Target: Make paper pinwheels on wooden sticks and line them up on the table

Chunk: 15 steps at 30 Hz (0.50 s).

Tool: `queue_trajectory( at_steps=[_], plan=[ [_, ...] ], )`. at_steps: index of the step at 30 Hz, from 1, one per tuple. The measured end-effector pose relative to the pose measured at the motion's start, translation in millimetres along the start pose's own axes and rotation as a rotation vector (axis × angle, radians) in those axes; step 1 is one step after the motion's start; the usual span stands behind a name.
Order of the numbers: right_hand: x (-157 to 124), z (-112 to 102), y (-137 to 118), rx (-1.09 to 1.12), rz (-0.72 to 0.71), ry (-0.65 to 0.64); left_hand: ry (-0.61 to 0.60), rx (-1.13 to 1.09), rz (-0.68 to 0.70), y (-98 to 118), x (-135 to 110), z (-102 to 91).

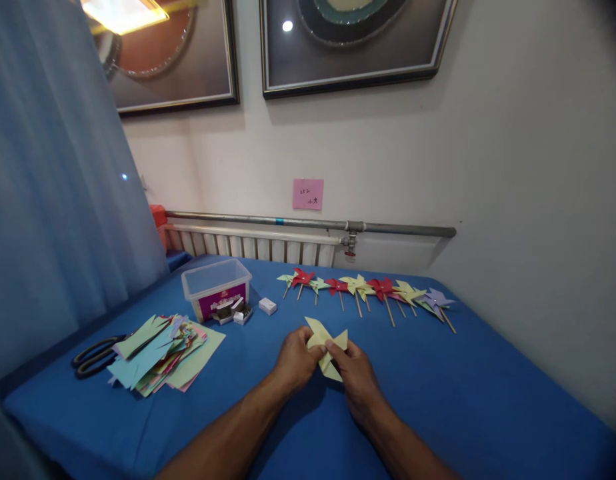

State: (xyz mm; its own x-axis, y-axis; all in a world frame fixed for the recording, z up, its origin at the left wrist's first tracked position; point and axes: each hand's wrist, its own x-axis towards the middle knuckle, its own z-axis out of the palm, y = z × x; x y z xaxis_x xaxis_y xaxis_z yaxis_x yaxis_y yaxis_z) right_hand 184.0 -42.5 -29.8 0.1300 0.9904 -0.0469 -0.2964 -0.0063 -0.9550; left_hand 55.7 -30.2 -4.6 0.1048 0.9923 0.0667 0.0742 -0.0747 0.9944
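Item in hand: yellow paper pinwheel (pixel 326 341), part-folded, no stick visible, held over the near middle of the blue table (pixel 463 400). Left hand (pixel 295 361) and right hand (pixel 357 375) were both closed on it, fingertips pinching its centre.

Completed: a row of pinwheels on sticks (pixel 368 288), far side.

Apparently outstanding: a stack of cut coloured paper (pixel 163 350), near left, beside scissors (pixel 93 357) and a clear plastic box (pixel 215 287).

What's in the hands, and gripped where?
A pale yellow folded paper, pinched near its middle: left hand on the left side, right hand on the right. Its pointed tips stick out free.
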Motion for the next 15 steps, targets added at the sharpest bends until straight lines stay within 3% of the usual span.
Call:
queue_trajectory(
  at_steps=[6,11,15],
  plan=[
    [2.8,-3.6,5.3,-0.053,-0.003,0.021,-0.007,0.004,0.039,-1.6,0.9,-0.6],
    [2.4,-2.3,3.4,-0.023,-0.014,0.037,-0.093,-0.121,-0.03,9.3,-3.3,-3.5],
    [0.0,-0.1,-2.6,0.038,-0.004,0.007,-0.055,-0.094,-0.052,12.5,-3.1,-5.6]
  ],
)
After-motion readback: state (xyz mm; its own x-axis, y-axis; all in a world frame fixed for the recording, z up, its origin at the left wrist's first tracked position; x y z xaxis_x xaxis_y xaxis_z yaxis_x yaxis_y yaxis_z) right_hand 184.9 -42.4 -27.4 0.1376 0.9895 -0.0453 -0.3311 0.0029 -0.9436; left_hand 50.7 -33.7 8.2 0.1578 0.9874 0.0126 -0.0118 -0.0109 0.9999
